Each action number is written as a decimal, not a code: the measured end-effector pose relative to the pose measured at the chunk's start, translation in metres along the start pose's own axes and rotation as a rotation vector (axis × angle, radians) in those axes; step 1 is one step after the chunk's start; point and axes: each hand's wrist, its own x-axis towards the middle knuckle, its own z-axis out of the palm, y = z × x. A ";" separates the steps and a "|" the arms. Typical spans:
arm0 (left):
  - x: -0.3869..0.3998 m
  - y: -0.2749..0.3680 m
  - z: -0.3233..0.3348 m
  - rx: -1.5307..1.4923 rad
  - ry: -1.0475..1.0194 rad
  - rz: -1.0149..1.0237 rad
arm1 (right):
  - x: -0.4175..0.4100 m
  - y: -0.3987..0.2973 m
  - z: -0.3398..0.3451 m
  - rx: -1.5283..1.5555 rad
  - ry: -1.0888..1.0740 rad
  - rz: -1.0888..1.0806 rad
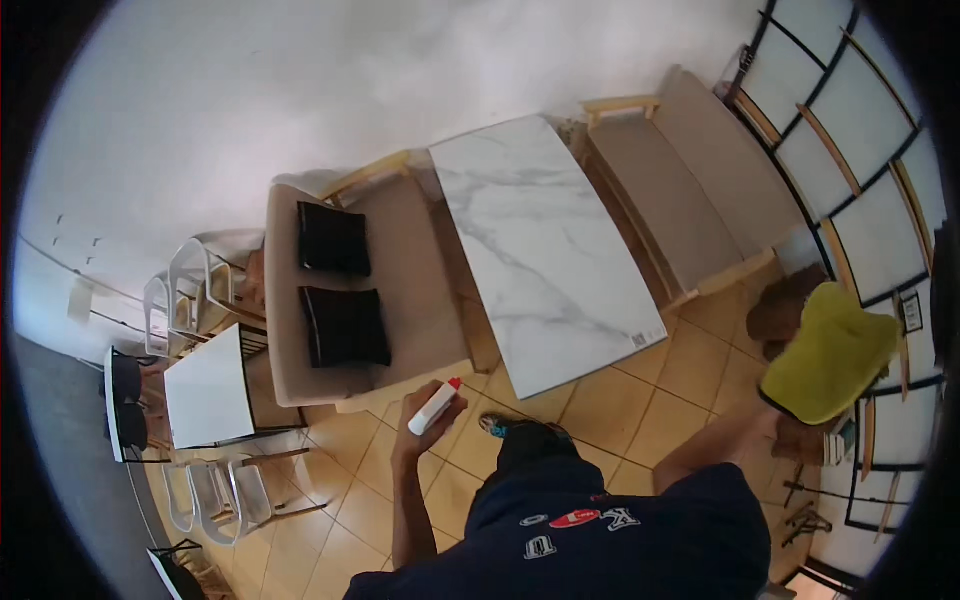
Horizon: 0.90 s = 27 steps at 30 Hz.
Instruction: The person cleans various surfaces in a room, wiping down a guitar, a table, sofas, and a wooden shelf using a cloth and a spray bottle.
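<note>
My left hand point(429, 420) grips a white plastic bottle point(433, 409) with a red cap, tilted over the tiled floor. My right forearm point(712, 446) reaches out to the right and ends at a yellow-green cloth point(832, 352) with a dark edge. That cloth covers my right hand, so its fingers are hidden; the cloth is raised on this hand. Before me stands a long table point(555, 255) with a white marble-pattern top, and a printed code marks its near corner. Both hands are apart from the tabletop.
A beige sofa point(405, 247) with two black cushions point(345, 328) flanks the table on the left. Another beige sofa point(660, 202) stands on the right. Farther left are a white table point(210, 394) and white chairs point(217, 499). A black-framed shelf point(825, 165) lines the right wall.
</note>
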 end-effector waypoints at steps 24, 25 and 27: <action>0.016 0.226 0.448 -0.494 -0.531 0.174 | -0.097 0.103 -0.137 1.325 -0.272 0.773; 0.021 0.230 0.459 -0.407 -0.556 0.189 | -0.099 0.116 -0.138 1.775 -0.166 0.921; 0.036 0.236 0.481 -0.233 -0.601 0.217 | -0.096 0.131 -0.146 1.738 -0.098 0.950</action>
